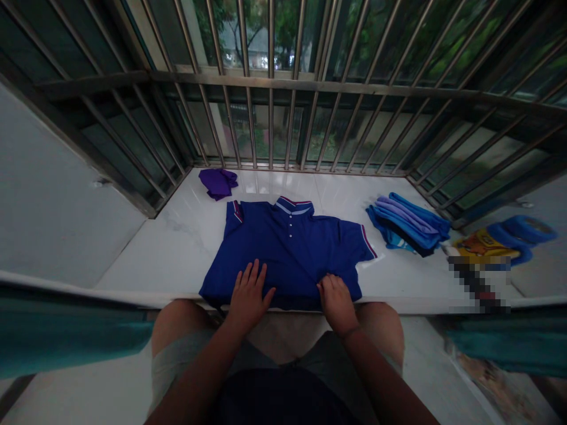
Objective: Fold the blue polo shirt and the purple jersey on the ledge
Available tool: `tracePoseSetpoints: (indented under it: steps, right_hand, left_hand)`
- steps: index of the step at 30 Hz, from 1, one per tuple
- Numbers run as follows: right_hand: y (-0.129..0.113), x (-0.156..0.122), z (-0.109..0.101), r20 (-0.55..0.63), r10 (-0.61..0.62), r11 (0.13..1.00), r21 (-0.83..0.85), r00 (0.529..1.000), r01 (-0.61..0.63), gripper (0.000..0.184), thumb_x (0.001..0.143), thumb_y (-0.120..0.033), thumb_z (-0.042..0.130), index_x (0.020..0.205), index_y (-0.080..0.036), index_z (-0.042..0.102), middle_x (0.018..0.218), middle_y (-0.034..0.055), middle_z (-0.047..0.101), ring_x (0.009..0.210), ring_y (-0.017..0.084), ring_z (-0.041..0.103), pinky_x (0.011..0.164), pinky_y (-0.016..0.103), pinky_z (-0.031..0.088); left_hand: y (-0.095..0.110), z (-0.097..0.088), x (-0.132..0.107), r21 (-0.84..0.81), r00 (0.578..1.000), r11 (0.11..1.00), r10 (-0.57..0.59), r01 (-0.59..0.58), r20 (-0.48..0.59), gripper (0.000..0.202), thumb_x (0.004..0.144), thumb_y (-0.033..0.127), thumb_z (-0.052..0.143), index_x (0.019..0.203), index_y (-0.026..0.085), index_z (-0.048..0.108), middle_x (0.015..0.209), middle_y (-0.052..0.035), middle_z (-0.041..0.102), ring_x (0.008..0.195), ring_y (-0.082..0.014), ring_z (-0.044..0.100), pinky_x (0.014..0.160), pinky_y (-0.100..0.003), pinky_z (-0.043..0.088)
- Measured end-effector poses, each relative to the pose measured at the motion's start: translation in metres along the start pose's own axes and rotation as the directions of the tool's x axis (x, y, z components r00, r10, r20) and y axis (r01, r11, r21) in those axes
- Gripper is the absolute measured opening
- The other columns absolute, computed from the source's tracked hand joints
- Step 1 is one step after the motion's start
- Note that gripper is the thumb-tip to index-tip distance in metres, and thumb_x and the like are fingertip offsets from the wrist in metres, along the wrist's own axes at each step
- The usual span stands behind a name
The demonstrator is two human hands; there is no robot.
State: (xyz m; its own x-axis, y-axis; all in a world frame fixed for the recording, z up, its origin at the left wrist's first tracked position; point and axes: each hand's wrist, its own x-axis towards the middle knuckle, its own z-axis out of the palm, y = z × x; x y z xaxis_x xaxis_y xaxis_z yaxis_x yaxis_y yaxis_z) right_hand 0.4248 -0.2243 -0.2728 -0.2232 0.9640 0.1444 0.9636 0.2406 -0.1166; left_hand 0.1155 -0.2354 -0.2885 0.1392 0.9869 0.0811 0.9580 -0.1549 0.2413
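Metal bars [271, 130] are standing across the window in front of us, and green trees [281, 23] are showing through the glass beyond them. We are sitting at a shiny white ledge [163, 260], with our bare knees [179, 319] meeting its near side. Teal curtains [71, 336] are hanging low at both sides. On the ledge, right before us, a dark blue shirt [287, 248] is lying spread out, its collar [295, 206] pointing toward the window and its lower part reaching the near edge. We are resting our left hand [248, 298] on the lower part of the shirt, its fingers lying straight and spread on the cloth. We are keeping our right hand [336, 301] on the shirt's lower right part, its fingers curling inward (whether they are pinching any cloth, we cannot tell). Near the bars on the left, a crumpled purple cloth [218, 183] is lying just beyond one sleeve. To the right of the shirt, folded clothes [405, 221] in blues and lilac are lying in a stack, and a blue and yellow item [491, 242] is sitting beyond them, next to a dark thing [478, 286] that pixel squares are hiding.
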Motion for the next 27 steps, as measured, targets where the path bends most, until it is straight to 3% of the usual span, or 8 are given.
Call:
tracePoseSetpoints:
  steps: [3, 6, 8, 10, 15, 21, 24, 27]
  right_hand:
    - [0.002, -0.02, -0.003, -0.007, -0.023, 1.0, -0.009, 1.0, 0.023, 0.019, 0.118, -0.024, 0.053, 0.11, -0.02, 0.07, 0.12, 0.0153, 0.076, 0.116, 0.032, 0.067, 0.112, 0.043, 0.046]
    - [0.007, -0.023, -0.014, 0.02, -0.03, 0.999, 0.026, 0.999, 0.03, 0.025, 0.119, -0.031, 0.053, 0.105, -0.022, 0.071, 0.112, 0.0128, 0.075, 0.11, 0.031, 0.067, 0.101, 0.042, 0.049]
    - [0.016, -0.014, -0.019, -0.001, -0.011, 0.998, 0.06, 1.0, 0.011, 0.027, 0.119, -0.037, 0.052, 0.109, -0.022, 0.073, 0.114, 0.0131, 0.075, 0.108, 0.031, 0.068, 0.099, 0.042, 0.051]
    - [0.028, 0.001, -0.02, -0.057, 0.026, 0.997, 0.079, 0.998, -0.022, 0.03, 0.118, -0.04, 0.053, 0.122, -0.02, 0.075, 0.128, 0.0168, 0.076, 0.118, 0.032, 0.069, 0.107, 0.044, 0.052]
    - [0.06, 0.035, -0.007, -0.033, 0.262, 0.965, 0.005, 0.964, -0.262, 0.054, 0.116, -0.044, 0.049, 0.159, -0.017, 0.065, 0.173, 0.0214, 0.058, 0.16, 0.041, 0.051, 0.131, 0.062, 0.038]
    - [0.07, 0.04, -0.004, 0.059, 0.339, 0.941, -0.022, 0.939, -0.338, 0.064, 0.116, -0.05, 0.043, 0.175, -0.025, 0.053, 0.187, 0.0128, 0.042, 0.174, 0.037, 0.036, 0.139, 0.065, 0.026]
    - [0.067, 0.039, -0.008, 0.072, 0.353, 0.936, -0.025, 0.933, -0.352, 0.065, 0.117, -0.05, 0.044, 0.175, -0.024, 0.053, 0.188, 0.011, 0.04, 0.174, 0.036, 0.035, 0.14, 0.064, 0.025]
    - [0.065, 0.04, -0.01, 0.07, 0.358, 0.934, -0.026, 0.931, -0.357, 0.064, 0.117, -0.049, 0.044, 0.175, -0.024, 0.054, 0.187, 0.0111, 0.041, 0.174, 0.036, 0.036, 0.141, 0.064, 0.025]
  left_hand:
    - [0.005, 0.006, -0.022, -0.014, 1.0, 1.0, 0.008, -0.009, -0.021, 0.079, 0.111, 0.059, 0.057, 0.181, 0.023, 0.044, 0.191, -0.0146, 0.031, 0.175, -0.0418, 0.034, 0.141, -0.065, 0.034]
    - [0.006, 0.003, -0.016, -0.048, 0.999, 0.999, -0.002, 0.0, -0.035, 0.071, 0.113, 0.057, 0.054, 0.174, 0.022, 0.055, 0.185, -0.0177, 0.042, 0.17, -0.0434, 0.043, 0.138, -0.069, 0.037]
    - [0.006, -0.003, 0.005, -0.09, 0.999, 0.996, -0.017, 0.014, -0.032, 0.061, 0.116, 0.055, 0.049, 0.164, 0.022, 0.065, 0.179, -0.0184, 0.053, 0.164, -0.0419, 0.052, 0.136, -0.07, 0.04]
    - [0.005, -0.009, 0.036, -0.129, 1.0, 0.992, -0.015, 0.014, -0.004, 0.056, 0.117, 0.053, 0.047, 0.157, 0.023, 0.07, 0.174, -0.0174, 0.059, 0.161, -0.0396, 0.055, 0.136, -0.071, 0.039]
    - [-0.01, -0.021, 0.114, -0.089, 0.995, 0.996, -0.001, 0.01, 0.098, 0.057, 0.116, 0.05, 0.05, 0.167, 0.026, 0.062, 0.185, -0.0125, 0.045, 0.173, -0.0387, 0.04, 0.141, -0.072, 0.028]
    - [-0.064, -0.033, 0.156, 0.012, 0.992, 0.997, -0.076, 0.075, 0.103, 0.067, 0.117, 0.052, 0.042, 0.178, 0.026, 0.047, 0.19, -0.0104, 0.034, 0.177, -0.0362, 0.032, 0.143, -0.066, 0.025]
    - [-0.108, -0.042, 0.156, 0.049, 0.983, 0.988, -0.154, 0.15, 0.099, 0.072, 0.116, 0.053, 0.039, 0.18, 0.02, 0.045, 0.191, -0.0143, 0.032, 0.177, -0.0394, 0.032, 0.142, -0.067, 0.028]
    - [-0.158, -0.058, 0.147, 0.087, 0.947, 0.947, -0.314, 0.308, 0.062, 0.078, 0.115, 0.054, 0.035, 0.179, 0.011, 0.043, 0.189, -0.0226, 0.031, 0.176, -0.0446, 0.031, 0.14, -0.071, 0.028]
